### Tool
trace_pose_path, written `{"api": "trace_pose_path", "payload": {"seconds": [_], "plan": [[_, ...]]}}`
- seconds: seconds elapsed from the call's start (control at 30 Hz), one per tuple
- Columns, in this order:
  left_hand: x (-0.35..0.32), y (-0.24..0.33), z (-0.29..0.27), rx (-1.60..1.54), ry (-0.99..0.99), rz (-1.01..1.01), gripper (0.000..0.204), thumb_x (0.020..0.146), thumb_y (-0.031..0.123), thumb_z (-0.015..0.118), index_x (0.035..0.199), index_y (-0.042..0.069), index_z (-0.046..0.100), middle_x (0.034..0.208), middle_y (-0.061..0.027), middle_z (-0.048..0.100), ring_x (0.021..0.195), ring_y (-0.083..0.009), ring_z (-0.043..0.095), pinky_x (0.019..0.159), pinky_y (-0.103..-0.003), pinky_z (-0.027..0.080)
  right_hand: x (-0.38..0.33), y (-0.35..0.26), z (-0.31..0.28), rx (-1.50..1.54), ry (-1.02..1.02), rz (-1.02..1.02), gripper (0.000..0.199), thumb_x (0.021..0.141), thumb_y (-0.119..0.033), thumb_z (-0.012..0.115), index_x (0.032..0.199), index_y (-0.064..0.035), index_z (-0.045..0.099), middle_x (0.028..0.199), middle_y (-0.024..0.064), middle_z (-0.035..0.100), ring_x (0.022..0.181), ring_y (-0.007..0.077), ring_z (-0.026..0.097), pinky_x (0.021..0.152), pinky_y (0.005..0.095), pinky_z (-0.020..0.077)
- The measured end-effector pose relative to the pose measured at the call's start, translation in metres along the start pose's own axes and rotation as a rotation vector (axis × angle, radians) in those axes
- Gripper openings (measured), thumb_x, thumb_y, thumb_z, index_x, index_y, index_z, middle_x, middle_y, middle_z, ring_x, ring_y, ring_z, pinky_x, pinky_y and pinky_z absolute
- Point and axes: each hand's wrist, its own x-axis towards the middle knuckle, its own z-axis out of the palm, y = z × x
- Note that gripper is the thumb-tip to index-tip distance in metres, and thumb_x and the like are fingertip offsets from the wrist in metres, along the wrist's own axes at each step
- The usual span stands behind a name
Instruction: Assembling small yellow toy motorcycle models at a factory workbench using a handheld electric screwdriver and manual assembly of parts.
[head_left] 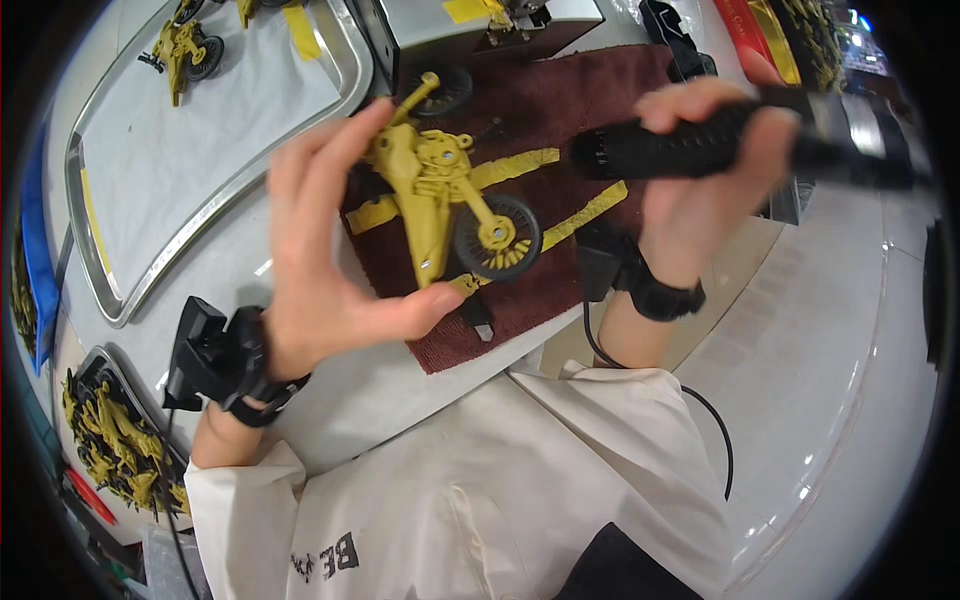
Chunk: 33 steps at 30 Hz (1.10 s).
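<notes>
Yellow toy motorcycle (440,200) held tilted; black, somewhat blurred power screwdriver (680,148) horizontal.

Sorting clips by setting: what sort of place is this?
Likely a toy assembly workbench: the left hand holds a yellow toy motorcycle, the right hand a black power screwdriver, with a bin of yellow parts nearby.

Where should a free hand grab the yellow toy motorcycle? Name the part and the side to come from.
Probably the yellow toy motorcycle is best gripped at its thick central body, coming from the right, above the maroon mat. The left hand already covers its left side, while the spoked wheel and thin fork look small and awkward. The right hand holds a black power tool.
</notes>
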Motion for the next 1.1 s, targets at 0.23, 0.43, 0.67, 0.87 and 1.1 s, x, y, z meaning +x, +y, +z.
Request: {"api": "trace_pose_path", "payload": {"seconds": [0.23,0.43,0.67,0.87,1.1], "plan": [[-0.087,0.02,-0.131,0.546,0.386,-0.167,0.069,0.102,0.047,0.038,0.139,-0.011,0.042,0.142,-0.0251,0.046,0.13,-0.0365,0.048,0.111,-0.045,0.035,0.003,0.008,-0.009,-0.11,-0.012,-0.012,0.052,0.097,-0.032,0.056,0.134,0.0018,0.041,0.089,0.0143,0.063,0.074,0.0274,0.061,0.079,0.0464,0.0512],[-0.23,-0.01,-0.256,1.444,0.36,-0.976,0.093,0.081,0.069,0.064,0.137,-0.004,0.05,0.13,-0.0257,0.059,0.119,-0.0371,0.055,0.104,-0.042,0.039,-0.001,0.008,-0.02,0.018,0.045,0.059,0.049,0.096,-0.03,0.056,0.135,-0.0026,0.041,0.093,0.0156,0.063,0.085,0.0302,0.061,0.089,0.0529,0.0473],[-0.089,0.025,-0.076,0.556,0.098,-0.323,0.058,0.087,0.029,0.071,0.134,0.001,0.053,0.142,-0.0221,0.047,0.127,-0.0387,0.048,0.108,-0.049,0.036,-0.002,0.014,-0.018,0.025,-0.033,0.092,0.046,0.098,-0.032,0.053,0.133,-0.0041,0.044,0.085,0.0106,0.058,0.077,0.0258,0.056,0.082,0.0463,0.046],[-0.032,0.051,0.006,0.377,-0.663,-0.057,0.061,0.072,0.039,0.076,0.129,0.023,0.06,0.152,-0.0235,0.034,0.139,-0.0463,0.027,0.112,-0.062,0.02,0.008,0.023,-0.029,0.092,0.199,0.182,0.041,0.095,-0.029,0.055,0.127,-0.0045,0.049,0.083,0.0093,0.057,0.075,0.0237,0.055,0.083,0.0445,0.0459],[-0.041,0.037,0.01,0.264,-0.582,0.006,0.059,0.073,0.036,0.076,0.128,0.02,0.06,0.151,-0.0212,0.037,0.134,-0.0455,0.035,0.11,-0.062,0.022,0.001,0.015,0.004,0.118,0.244,0.064,0.04,0.096,-0.026,0.059,0.126,-0.0011,0.048,0.078,0.0076,0.057,0.068,0.0195,0.056,0.072,0.0359,0.0472]]}}
